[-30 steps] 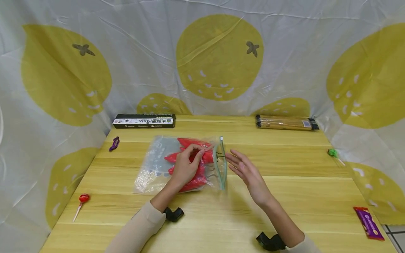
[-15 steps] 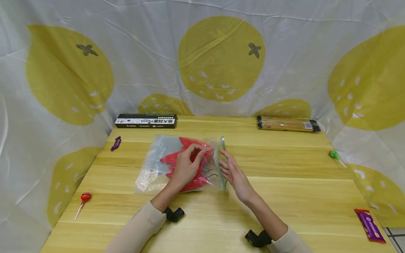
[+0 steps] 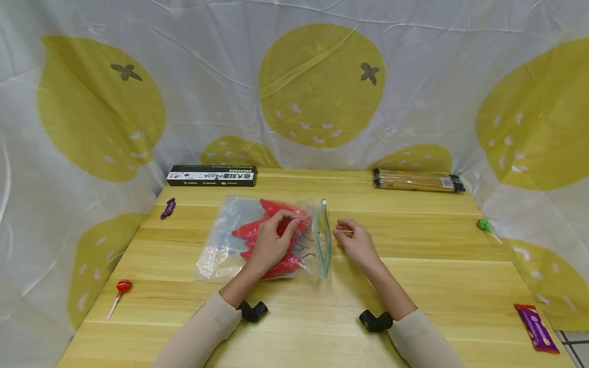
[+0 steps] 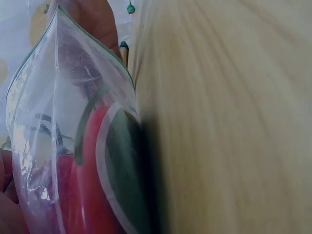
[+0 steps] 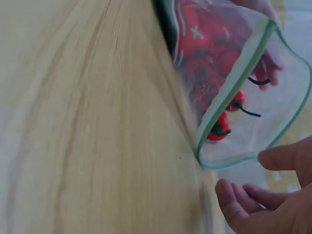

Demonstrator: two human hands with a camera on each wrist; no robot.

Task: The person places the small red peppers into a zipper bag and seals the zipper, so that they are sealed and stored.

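Note:
A clear zip bag (image 3: 221, 245) with a green seal lies flat on the wooden table, its mouth facing right and gaping. Several red chili peppers (image 3: 285, 263) with dark stems are inside, stems toward the mouth. My left hand (image 3: 270, 243) pinches the bag's upper layer between thumb and forefinger, above the peppers. Just right of the seal is my right hand (image 3: 359, 244), fingers loosely bent. The right wrist view shows its thumb (image 5: 278, 158) apart from the fingers, close to the bag's rim, with nothing between them. Stems (image 5: 248, 112) show through the open mouth there.
At the back stand a black pasta box (image 3: 211, 176) on the left and a spaghetti pack (image 3: 417, 180) on the right. A purple candy (image 3: 168, 208) and a red lollipop (image 3: 123, 287) lie left; a green lollipop (image 3: 484, 225) and a purple-wrapped bar (image 3: 536, 328) lie right.
My right hand went left to the bag's mouth with straighter fingers, then drew back slightly right, its fingers now bent. The peppers near the mouth shifted left, deeper inside. My left hand kept its place.

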